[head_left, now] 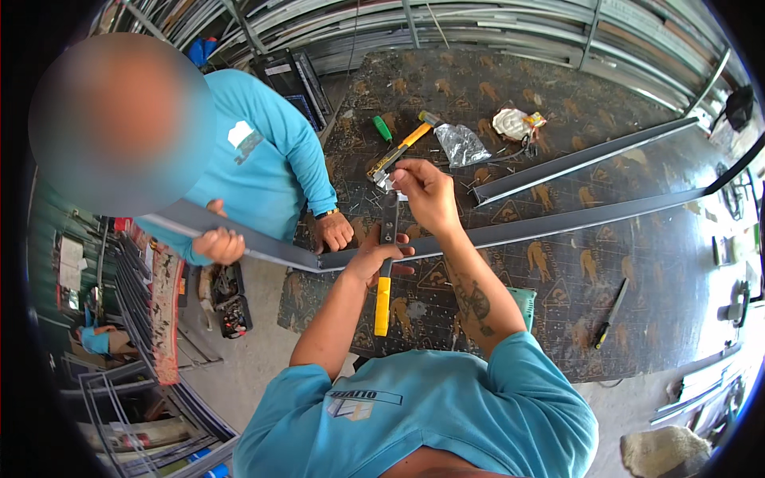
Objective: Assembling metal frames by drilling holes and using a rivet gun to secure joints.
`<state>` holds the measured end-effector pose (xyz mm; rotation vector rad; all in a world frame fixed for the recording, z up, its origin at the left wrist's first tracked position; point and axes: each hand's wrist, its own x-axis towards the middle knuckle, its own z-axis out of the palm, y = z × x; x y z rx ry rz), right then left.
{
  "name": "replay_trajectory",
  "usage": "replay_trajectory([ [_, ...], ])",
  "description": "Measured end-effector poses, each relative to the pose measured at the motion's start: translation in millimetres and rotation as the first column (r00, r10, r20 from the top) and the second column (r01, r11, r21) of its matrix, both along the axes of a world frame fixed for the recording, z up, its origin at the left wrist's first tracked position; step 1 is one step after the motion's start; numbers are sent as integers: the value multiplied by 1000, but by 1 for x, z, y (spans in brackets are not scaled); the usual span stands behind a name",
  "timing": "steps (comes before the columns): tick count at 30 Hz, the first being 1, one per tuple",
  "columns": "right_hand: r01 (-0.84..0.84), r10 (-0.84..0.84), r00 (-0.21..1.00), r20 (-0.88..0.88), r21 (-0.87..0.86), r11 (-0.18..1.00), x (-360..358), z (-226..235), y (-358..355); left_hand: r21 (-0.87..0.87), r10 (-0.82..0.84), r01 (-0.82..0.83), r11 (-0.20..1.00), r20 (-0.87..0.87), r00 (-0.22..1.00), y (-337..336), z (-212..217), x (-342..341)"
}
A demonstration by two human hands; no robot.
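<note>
My left hand (373,259) grips a hand rivet tool (385,279) with a yellow and black handle, held upright over the corner of a grey metal frame (526,229). Above it, my right hand (424,191) pinches a small metal pin at the tool's head (389,185). The frame's corner joint (319,261) lies just left of my left hand. A co-worker in a blue shirt stands at the left. One of that person's hands (219,243) holds the frame's left bar (179,217), and the other hand (335,231) rests by the corner.
On the patterned dark table (653,263) lie a second yellow-handled tool (398,151), a green screwdriver (382,127), a clear plastic bag (462,143), a white crumpled bag (514,123), a loose grey profile (574,163) and a dark flat tool (612,311). Metal profiles are stacked behind.
</note>
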<state>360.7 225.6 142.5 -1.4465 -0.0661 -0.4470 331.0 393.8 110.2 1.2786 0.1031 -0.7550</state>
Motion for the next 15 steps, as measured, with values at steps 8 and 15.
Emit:
replay_trajectory([
  [8,230,-193,970,147,-306,924,-95,36,15,-129,-94,87,988,-52,994,8,31,-76],
  [15,314,-212,939,270,-426,848,-127,39,26,-111,-245,241,964,-25,969,25,35,-92],
])
